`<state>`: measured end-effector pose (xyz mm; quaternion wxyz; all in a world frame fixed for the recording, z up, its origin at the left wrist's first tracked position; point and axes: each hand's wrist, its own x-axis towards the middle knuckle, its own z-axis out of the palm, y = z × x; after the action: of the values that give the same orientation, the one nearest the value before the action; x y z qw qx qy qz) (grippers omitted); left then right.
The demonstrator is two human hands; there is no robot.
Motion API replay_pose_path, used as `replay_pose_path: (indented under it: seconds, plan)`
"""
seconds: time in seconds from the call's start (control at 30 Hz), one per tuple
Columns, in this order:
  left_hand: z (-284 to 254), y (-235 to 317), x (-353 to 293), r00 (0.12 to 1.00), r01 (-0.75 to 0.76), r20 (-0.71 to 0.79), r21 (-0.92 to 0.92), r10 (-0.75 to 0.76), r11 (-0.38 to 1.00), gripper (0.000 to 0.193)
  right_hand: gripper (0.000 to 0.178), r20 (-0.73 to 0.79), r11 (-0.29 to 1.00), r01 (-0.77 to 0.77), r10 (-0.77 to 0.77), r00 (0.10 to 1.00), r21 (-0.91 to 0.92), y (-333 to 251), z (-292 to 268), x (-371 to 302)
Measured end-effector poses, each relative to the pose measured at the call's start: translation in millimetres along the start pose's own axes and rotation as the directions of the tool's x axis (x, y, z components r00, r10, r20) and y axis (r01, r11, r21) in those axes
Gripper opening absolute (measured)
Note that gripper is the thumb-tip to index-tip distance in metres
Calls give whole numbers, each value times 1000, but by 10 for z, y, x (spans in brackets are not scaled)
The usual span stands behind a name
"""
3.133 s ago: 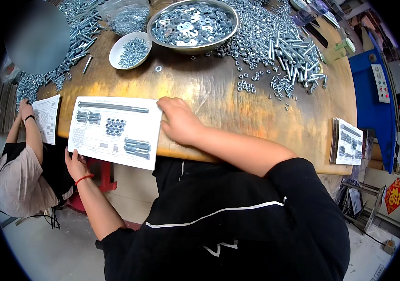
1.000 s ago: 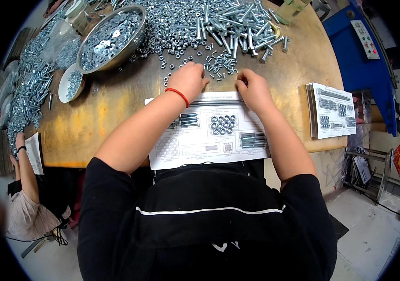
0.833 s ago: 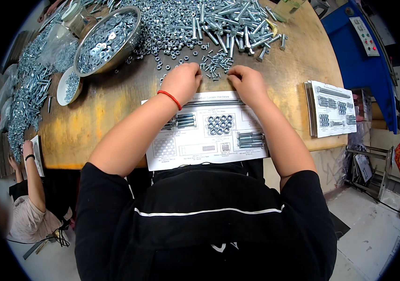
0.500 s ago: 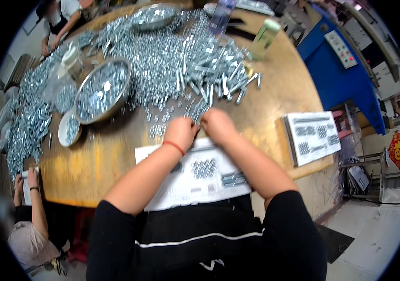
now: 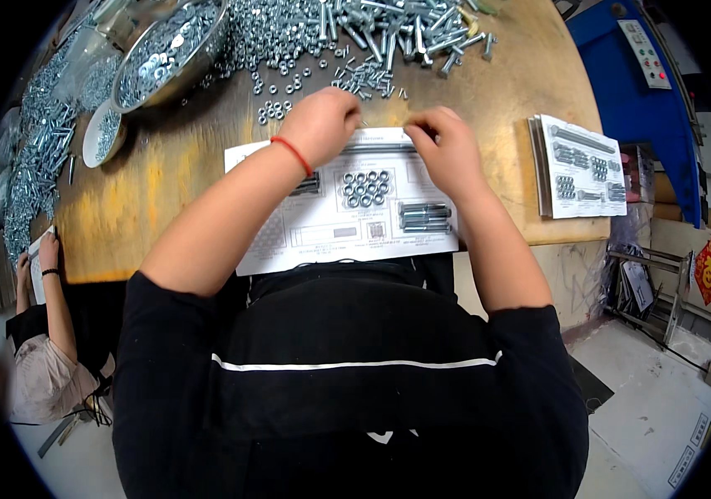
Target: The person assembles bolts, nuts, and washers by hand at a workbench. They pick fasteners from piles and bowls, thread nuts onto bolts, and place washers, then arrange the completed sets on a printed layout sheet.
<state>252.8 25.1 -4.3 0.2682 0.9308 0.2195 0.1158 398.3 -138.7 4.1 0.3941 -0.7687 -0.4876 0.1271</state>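
My left hand [image 5: 322, 126], with a red cord at its wrist, is curled over the far edge of a printed white sheet [image 5: 272, 258]. My right hand [image 5: 447, 150] is at the same edge further right, its thumb and index finger drawn together. What either hand holds, if anything, is too small to see. Between them a long metal rod [image 5: 380, 150] lies across the sheet. Rows of nuts [image 5: 365, 189] sit mid-sheet, with several bolts [image 5: 424, 218] to their right. More bolts [image 5: 309, 185] show partly under my left forearm. Small screws [image 5: 364, 81] are scattered beyond my hands.
Beyond lie heaps of loose nuts [image 5: 272, 37] and large bolts [image 5: 397, 25]. A metal bowl of washers [image 5: 126, 106] and a small white bowl [image 5: 89, 150] stand left. Stacked packed cards [image 5: 584, 170] lie right. Another person's hands [image 5: 43, 249] work at the far left.
My hands, close together at the small screws before, have moved apart and back over the sheet's far edge. The whole view has tilted down, so the table sits higher in it.
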Motion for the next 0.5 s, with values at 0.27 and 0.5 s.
replay_pose_path:
  seconds: [0.27, 0.5]
  plan:
    - [201, 490, -1028, 911, -368, 213, 41, 352, 929, 8, 5, 94, 953, 244, -230, 969, -181, -263, 156, -1035]
    - [262, 461, -1152, 956, -274, 106, -10, 273, 962, 12, 8, 249, 950, 181, -117, 961, -253, -278, 226, -1085]
